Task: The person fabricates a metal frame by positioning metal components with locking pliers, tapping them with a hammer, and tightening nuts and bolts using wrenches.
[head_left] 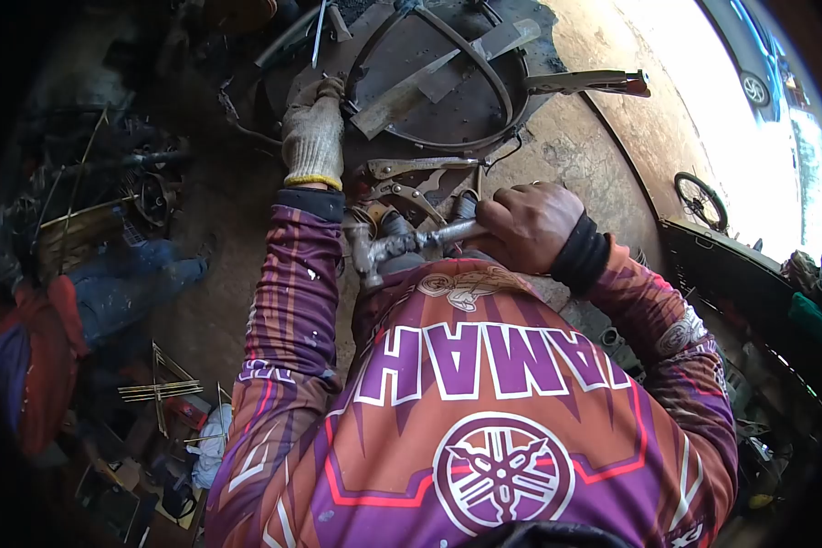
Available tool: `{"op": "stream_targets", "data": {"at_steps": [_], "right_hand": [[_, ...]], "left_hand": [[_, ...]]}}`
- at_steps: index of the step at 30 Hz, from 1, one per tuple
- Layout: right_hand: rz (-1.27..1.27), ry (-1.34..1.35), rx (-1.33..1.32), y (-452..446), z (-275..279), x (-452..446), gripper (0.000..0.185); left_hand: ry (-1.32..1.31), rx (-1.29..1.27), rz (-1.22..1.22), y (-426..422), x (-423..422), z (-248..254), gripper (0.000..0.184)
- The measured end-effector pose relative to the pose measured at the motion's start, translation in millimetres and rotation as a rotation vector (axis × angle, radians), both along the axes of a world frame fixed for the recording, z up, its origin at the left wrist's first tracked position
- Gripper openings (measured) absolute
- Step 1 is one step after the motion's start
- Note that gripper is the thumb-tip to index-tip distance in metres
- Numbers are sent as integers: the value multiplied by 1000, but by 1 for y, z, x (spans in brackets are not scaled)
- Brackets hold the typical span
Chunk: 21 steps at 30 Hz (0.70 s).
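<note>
My right hand (534,224), bare, is wrapped round the metal handle of a hammer (438,235). The hammer's head (365,256) points left, in front of my chest. In a whitish knit glove with a yellow cuff, my left hand (313,135) is closed at the left edge of a dark round work surface (292,91); what its fingers hold is hidden. Beside it lies a curved metal band frame (429,142) with a flat metal strip (402,102) across it. Locking pliers (589,82) grip the frame's right side; another pair (416,173) hangs at its near edge.
A thin metal rod (319,35) stands above my left hand. Scrap and sticks (160,388) lie at lower left, near a person in blue trousers (137,283). A wheel (700,201), a dark low barrier (721,260) and a blue car (753,68) are at right.
</note>
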State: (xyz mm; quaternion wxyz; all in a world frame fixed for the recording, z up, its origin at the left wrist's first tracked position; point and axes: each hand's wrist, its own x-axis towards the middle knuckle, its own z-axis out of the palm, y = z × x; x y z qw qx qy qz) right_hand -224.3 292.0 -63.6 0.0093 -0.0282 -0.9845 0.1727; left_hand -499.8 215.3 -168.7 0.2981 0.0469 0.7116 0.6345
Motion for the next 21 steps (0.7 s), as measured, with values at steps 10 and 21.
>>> {"op": "stream_targets", "data": {"at_steps": [10,21], "right_hand": [[-452,-192,-269,0,-18,36,33],[-755,-155,-550,-8,-13,39,40]], "left_hand": [[66,-34,-55,-3,-4,-6,21],[75,-107,-65,-1,-10,-15,20]]}}
